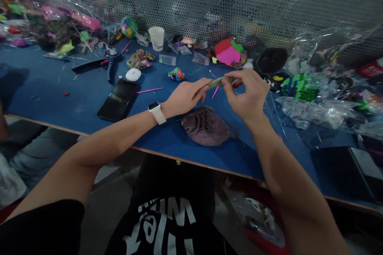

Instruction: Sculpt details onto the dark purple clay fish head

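Observation:
Between my two hands stretches a strip of grey-green modelling clay [218, 82], raised above the blue table. My left hand [187, 96] pinches its left end between thumb and fingers. The right end is pinched by my right hand [247, 92]. Just below them on the table lies a grey-purple clay fish [208, 125], with ridged folds on its body and a narrow tail to the right. A pink stick [215, 92] rests on the table behind the strip. A small multicoloured clay lump [176, 73] sits behind my left hand.
To the left are a black phone [117, 100], a white earphone case [133, 74] and blue-handled pliers [111, 65]. A paper cup [156, 38] stands at the back, near a perforated metal screen [191, 0]. Plastic wrap [317, 111] and a green-blue clay piece [301, 87] crowd the right.

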Tool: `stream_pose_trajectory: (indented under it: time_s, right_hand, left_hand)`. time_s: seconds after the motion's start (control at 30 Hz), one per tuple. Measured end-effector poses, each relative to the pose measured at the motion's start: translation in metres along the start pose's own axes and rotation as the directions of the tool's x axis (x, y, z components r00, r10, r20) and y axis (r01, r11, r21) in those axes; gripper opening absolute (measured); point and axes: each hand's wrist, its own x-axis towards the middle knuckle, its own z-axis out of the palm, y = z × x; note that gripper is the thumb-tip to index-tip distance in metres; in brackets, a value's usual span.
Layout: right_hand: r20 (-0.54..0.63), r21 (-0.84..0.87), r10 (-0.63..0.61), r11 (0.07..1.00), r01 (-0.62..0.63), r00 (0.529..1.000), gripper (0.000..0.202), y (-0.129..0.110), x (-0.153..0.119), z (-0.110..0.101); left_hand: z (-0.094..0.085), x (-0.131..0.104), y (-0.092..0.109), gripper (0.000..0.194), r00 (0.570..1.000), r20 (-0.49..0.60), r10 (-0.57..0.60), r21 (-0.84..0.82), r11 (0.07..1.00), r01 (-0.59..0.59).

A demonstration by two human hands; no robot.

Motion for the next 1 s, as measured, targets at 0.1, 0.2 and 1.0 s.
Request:
stream_pose_trajectory:
  time_s: [0.1,0.2,1.0]
  right_hand:
    - [-0.014,-0.004,0.040,0.999,-0.040,0.999,0.021,-0.004,-0.001,0.000]
    - [-0.059,0.034,0.013,0.999,-0.011,0.998,0.018,-0.011,-0.003,0.004]
    - [0.143,0.125,-0.058,0.991,0.040,0.988,0.037,-0.005,-0.010,0.015]
  left_hand:
    - [0.001,-0.001,0.001,0.047,1.000,0.029,-0.007,-0.038,0.999,0.008]
    - [0.002,-0.002,0.001,0.049,1.000,0.029,0.009,-0.084,0.996,-0.006]
    - [-0.008,0.000,0.005,0.040,1.000,0.013,-0.005,-0.073,0.997,0.006]
